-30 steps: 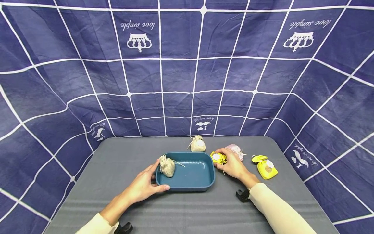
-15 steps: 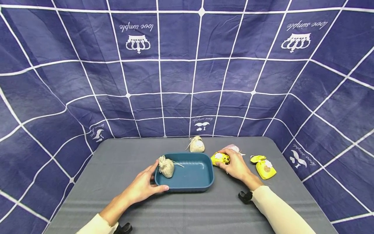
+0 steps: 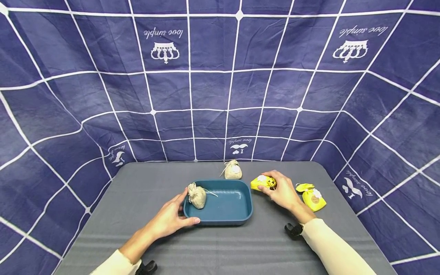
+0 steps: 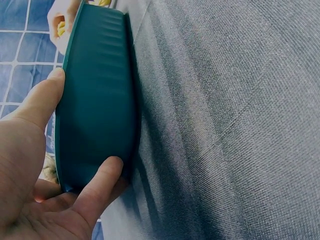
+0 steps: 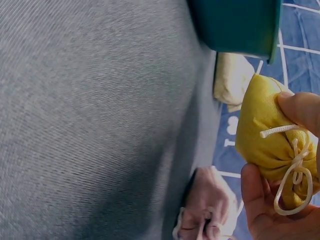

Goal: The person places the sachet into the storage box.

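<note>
Head view: high, facing forward and down. Wrist views: close, turned sideways, sharing blue tray point(image 4: 95, 100).

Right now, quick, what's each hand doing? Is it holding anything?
Left hand: closed on the tray, gripping its left end.
Right hand: closed, pinching a yellow bag.

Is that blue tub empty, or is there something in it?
Not empty: the head view shows one beige pouch inside the blue tub, at the end by the left hand; the rest of it looks bare.
</note>
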`<move>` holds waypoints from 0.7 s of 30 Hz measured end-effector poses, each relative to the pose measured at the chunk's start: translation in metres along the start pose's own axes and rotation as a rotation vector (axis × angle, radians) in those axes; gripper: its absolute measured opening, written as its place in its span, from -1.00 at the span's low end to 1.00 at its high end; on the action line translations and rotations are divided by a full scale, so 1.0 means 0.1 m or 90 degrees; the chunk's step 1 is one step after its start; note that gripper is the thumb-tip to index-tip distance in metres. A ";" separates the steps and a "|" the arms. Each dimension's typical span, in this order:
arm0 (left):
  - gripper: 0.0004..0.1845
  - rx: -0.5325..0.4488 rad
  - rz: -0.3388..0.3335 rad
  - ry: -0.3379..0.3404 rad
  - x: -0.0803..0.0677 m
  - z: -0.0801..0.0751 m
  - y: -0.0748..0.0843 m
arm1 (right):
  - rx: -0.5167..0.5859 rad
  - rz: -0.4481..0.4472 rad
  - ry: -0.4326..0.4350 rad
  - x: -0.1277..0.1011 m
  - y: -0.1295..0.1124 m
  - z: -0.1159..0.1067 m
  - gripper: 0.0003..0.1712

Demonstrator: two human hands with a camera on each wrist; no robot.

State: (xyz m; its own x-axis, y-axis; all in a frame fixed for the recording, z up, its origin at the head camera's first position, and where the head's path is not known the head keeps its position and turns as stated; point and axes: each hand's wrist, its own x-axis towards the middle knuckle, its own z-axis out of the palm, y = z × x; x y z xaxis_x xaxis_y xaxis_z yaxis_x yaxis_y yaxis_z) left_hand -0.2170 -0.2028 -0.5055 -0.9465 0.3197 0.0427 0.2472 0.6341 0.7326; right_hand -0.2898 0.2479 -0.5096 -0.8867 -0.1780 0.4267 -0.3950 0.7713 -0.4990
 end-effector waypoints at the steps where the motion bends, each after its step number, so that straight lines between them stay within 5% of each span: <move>1: 0.43 0.003 0.001 0.001 -0.01 0.00 0.00 | 0.001 0.004 0.003 0.00 -0.01 -0.01 -0.46; 11: 0.41 0.015 0.010 0.003 -0.01 0.01 -0.02 | 0.024 0.040 0.013 0.08 -0.22 -0.08 -0.38; 21: 0.41 0.027 0.010 0.004 -0.01 -0.01 -0.03 | 0.037 -0.028 -0.009 0.25 -0.57 -0.09 -0.41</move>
State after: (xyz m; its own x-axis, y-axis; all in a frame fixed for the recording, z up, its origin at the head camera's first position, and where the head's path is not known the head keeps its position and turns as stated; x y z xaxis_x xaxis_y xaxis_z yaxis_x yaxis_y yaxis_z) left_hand -0.2170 -0.2054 -0.5074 -0.9436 0.3258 0.0591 0.2713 0.6583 0.7021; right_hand -0.2873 0.2053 -0.4635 -0.8712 -0.2208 0.4385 -0.4473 0.7253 -0.5234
